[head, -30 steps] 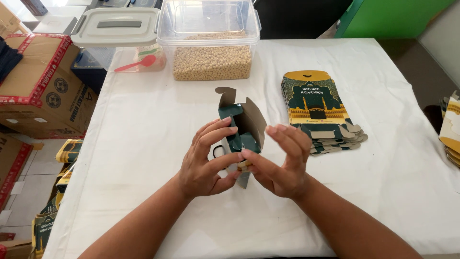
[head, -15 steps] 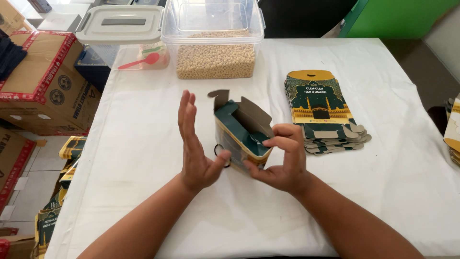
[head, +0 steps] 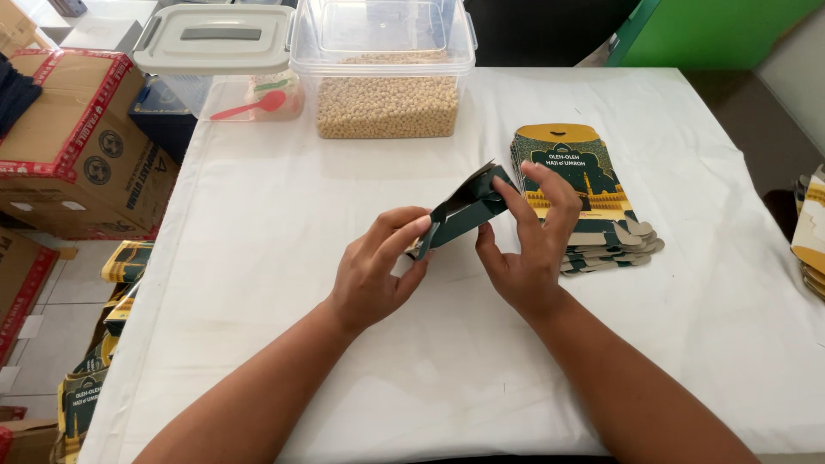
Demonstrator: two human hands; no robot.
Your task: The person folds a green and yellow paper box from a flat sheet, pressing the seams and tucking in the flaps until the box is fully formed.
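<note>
Small green carton (head: 464, 210): dark green, partly folded up, held above the white table (head: 258, 258) in front of the clear tub, between both hands; its upper flap points toward the tub.
Cardboard boxes (head: 69, 146): brown with red tape, on the floor well left of the clear tub, beyond the table edge.
Printed flats on the floor (head: 86, 395): green and yellow, left of the table and well nearer the person than the tub.
Lidded container (head: 215, 51): clear with a grey lid, just left of the clear tub, at the far table edge.
Red spoon (head: 249, 107): plastic, seen through the lidded container's wall, left of the tub.
Left hand (head: 374, 275): nearer the person than the tub and slightly left of it; thumb and fingertips pinch the lower left end of the small green carton, the fingers curled together.
Clear tub (head: 387, 77): open-topped, at the far middle of the table, about half full of pale beige grains or beans; which of the two I cannot tell.
Right hand (head: 528, 245): nearer the person than the tub and to its right; fingers spread slightly apart and pressed on the right end of the small green carton, thumb below it.
Stack of flat cartons (head: 584, 189): green and yellow, unfolded, lying fanned on the table right of the tub, just behind the right hand.
Second pile of flats (head: 812, 232): at the right picture edge, well right of the tub, only partly in view.
</note>
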